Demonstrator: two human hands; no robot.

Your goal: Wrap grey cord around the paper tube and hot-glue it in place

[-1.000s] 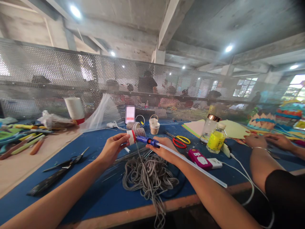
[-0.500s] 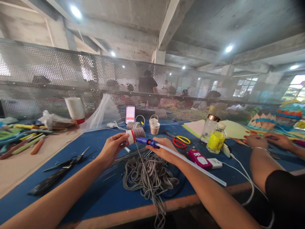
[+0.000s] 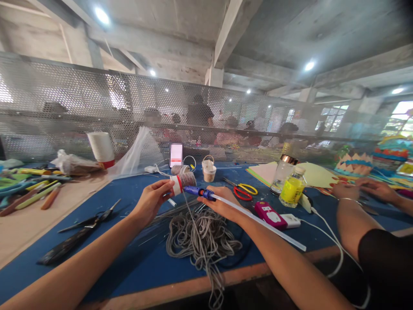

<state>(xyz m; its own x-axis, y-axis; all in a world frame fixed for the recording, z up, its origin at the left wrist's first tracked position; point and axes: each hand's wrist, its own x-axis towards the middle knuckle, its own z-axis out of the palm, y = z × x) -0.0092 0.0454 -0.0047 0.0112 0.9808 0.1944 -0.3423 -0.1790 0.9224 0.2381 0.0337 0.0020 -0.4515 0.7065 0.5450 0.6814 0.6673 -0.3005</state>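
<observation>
My left hand (image 3: 154, 199) is closed on the white, red-banded rim of a paper cup (image 3: 177, 185), which lies on its side in the air. Grey cord (image 3: 188, 178) is wound round the cup's far part, and a strand runs from it down to a loose heap of cord (image 3: 203, 237) on the table. In my right hand (image 3: 222, 200) is a blue glue gun (image 3: 197, 191), its nozzle at the edge of the wound cord; whether it touches is too small to tell. A long translucent glue stick (image 3: 261, 221) juts from its back over my forearm.
Beyond my hands stand a small basket (image 3: 209, 171) and a phone (image 3: 176, 155). Red-and-yellow scissors (image 3: 243, 191), a magenta case (image 3: 270, 215) and bottles (image 3: 292, 189) lie or stand rightward. Black scissors (image 3: 93, 221) are at left. A co-worker's hands (image 3: 351, 191) work at far right.
My hands, the cup and the glue gun hold almost the same position. At far right, the co-worker's hands have shifted slightly.
</observation>
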